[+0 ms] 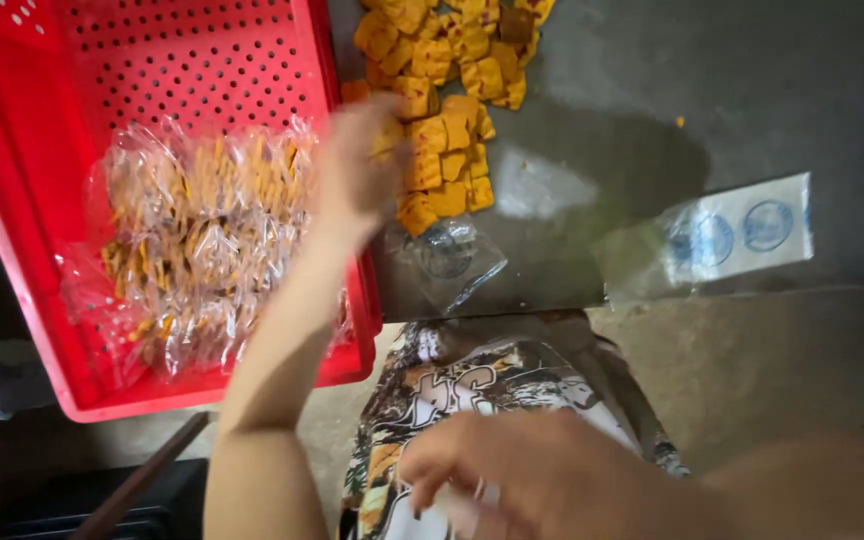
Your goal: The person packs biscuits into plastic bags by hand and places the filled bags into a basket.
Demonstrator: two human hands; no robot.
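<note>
My left hand (pixel 360 165) reaches up over the edge of the grey table (pixel 652 120) into a pile of orange square snack pieces (pixel 447 95); it is blurred, and its fingers curl around a piece or two. My right hand (pixel 512 475) is low near my lap, fingers bent around a thin clear bag that is barely visible. A clear plastic bag (pixel 447 255) lies on the table just below the pile. The red perforated crate (pixel 192 60) to the left holds several filled clear bags of the orange snacks (pixel 202 240).
A stack of clear bags with round blue printed marks (pixel 732 235) lies at the table's right front edge. Below the table edge are my patterned clothes (pixel 472 385) and a concrete floor (pixel 782 370). A dark stick (pixel 142 480) leans at the lower left.
</note>
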